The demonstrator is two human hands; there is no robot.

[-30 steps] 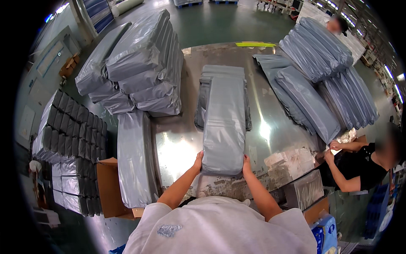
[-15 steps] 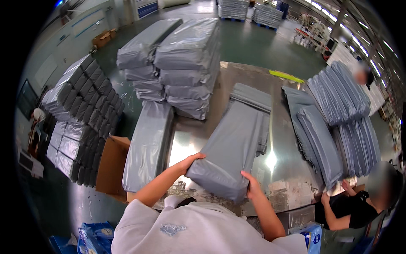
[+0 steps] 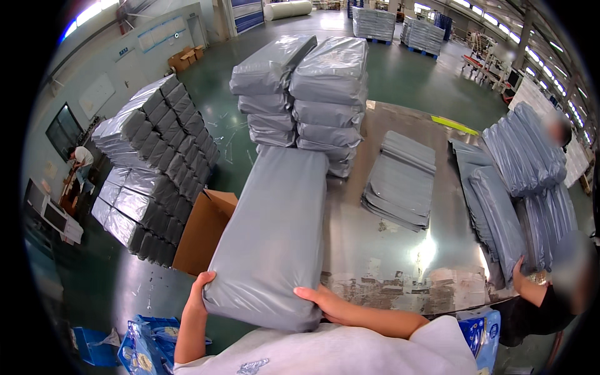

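A long grey plastic-wrapped bundle (image 3: 269, 219) stretches away from me along the left side of the metal table. My left hand (image 3: 199, 292) is closed on its near left corner. My right hand (image 3: 322, 302) grips the near right side, thumb on top. The undersides of both hands' fingers are hidden. The bundle's far end lies against a tall stack of similar grey bundles (image 3: 328, 75). What lies beneath the held bundle is hidden. To its right, a low pile of flat grey bags (image 3: 401, 181) rests on the table.
The metal table (image 3: 350, 250) has worn tape along its near edge. An open cardboard box (image 3: 203, 231) stands left of the bundle, before stacked bundles (image 3: 150, 169) on the floor. At right, a co-worker's hand (image 3: 522, 278) touches piled grey bags (image 3: 500, 212). Blue packages (image 3: 147, 347) lie lower left.
The bundle in my hands has moved left, off the pile of flat bags, to where another bundle lay at the table's left side. My view has turned left. The co-worker's arm has reached forward.
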